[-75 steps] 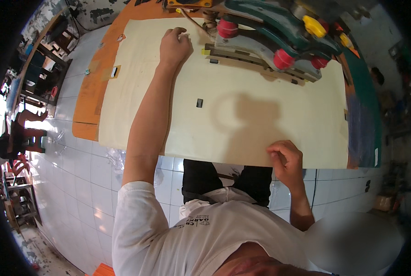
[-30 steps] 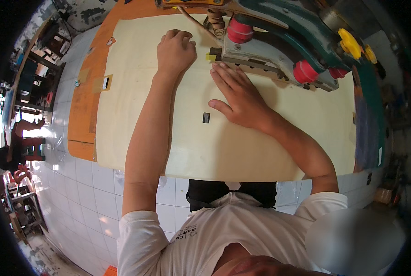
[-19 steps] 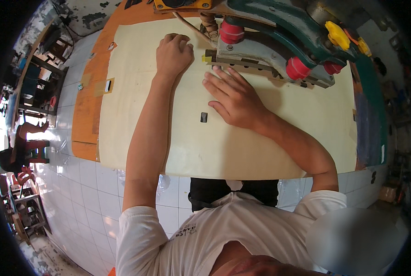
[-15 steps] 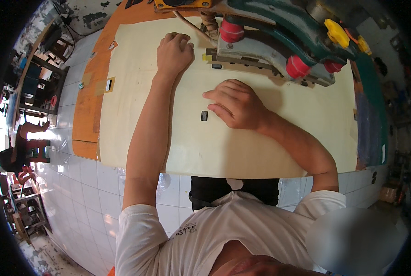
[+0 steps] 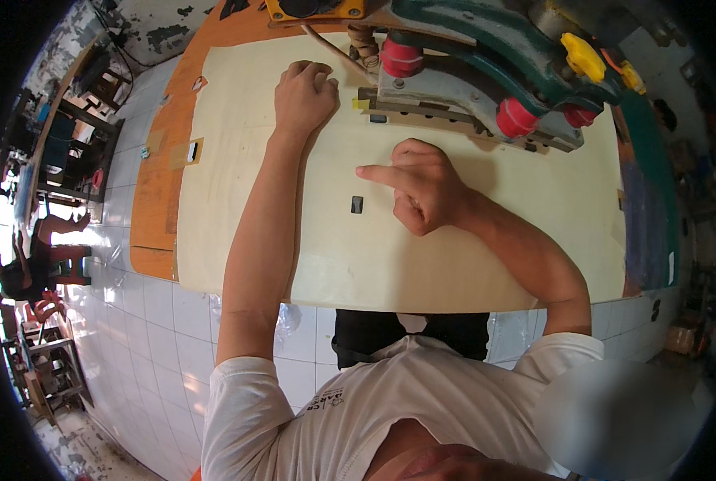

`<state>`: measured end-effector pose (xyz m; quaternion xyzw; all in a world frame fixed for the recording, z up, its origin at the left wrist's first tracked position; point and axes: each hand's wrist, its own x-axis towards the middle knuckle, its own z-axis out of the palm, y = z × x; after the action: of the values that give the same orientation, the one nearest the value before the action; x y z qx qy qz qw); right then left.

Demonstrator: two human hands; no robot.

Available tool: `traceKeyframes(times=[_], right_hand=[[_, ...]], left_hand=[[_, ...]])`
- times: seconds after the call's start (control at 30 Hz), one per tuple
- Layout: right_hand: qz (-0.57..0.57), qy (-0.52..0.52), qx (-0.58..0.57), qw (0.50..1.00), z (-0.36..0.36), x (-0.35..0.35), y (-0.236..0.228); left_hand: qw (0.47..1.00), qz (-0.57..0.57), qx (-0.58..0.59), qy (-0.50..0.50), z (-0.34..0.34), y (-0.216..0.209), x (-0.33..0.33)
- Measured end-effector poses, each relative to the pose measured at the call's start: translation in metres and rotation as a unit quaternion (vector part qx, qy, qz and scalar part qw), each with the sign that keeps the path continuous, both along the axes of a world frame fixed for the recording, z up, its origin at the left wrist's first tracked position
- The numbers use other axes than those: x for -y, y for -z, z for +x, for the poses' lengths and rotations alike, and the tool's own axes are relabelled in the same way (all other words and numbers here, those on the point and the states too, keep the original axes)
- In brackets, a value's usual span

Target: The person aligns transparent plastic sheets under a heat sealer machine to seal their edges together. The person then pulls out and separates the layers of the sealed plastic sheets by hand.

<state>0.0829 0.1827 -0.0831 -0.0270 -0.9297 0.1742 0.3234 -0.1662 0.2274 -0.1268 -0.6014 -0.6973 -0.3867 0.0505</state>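
A pale cream sheet [image 5: 326, 264] covers most of the tabletop. On it, left of the middle, lies a small dark rectangular piece [image 5: 357, 205] with a lighter mark. My right hand [image 5: 426, 188] is just right of and beyond this piece, apart from it. Its index finger stretches out leftward, the other fingers are bent, and nothing shows in its grasp. Farther off, my left hand [image 5: 306, 96] rests on the sheet with its fingers curled in; whatever they may enclose is hidden. A second small dark piece [image 5: 378, 119] lies by the machine's lower edge.
A green machine [image 5: 470, 60] with red knobs [image 5: 402, 58] and yellow knobs [image 5: 584, 56] overhangs the far right of the table. An orange wooden edge [image 5: 153, 232] shows at left, with a small white-and-black item [image 5: 192, 151] on brown tape. A cable runs beyond my left hand.
My right hand has folded its thumb and other fingers back while the index finger straightened leftward. My left hand stays in nearly the same place, and the dark piece still lies on the sheet.
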Motion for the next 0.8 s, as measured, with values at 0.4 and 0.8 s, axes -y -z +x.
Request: traceKeyframes(times=[0.4,0.8], right_hand=[[0.333,0.044,-0.104,0.936,-0.001,0.020,-0.001],[0.255,-0.025,-0.119,0.959,-0.004,0.015,-0.003]], left_hand=[[1.000,-0.009,0.011,0.004,-0.002,0.001,0.000],[1.000,-0.010,0.005,0.003,-0.002,0.001,-0.001]])
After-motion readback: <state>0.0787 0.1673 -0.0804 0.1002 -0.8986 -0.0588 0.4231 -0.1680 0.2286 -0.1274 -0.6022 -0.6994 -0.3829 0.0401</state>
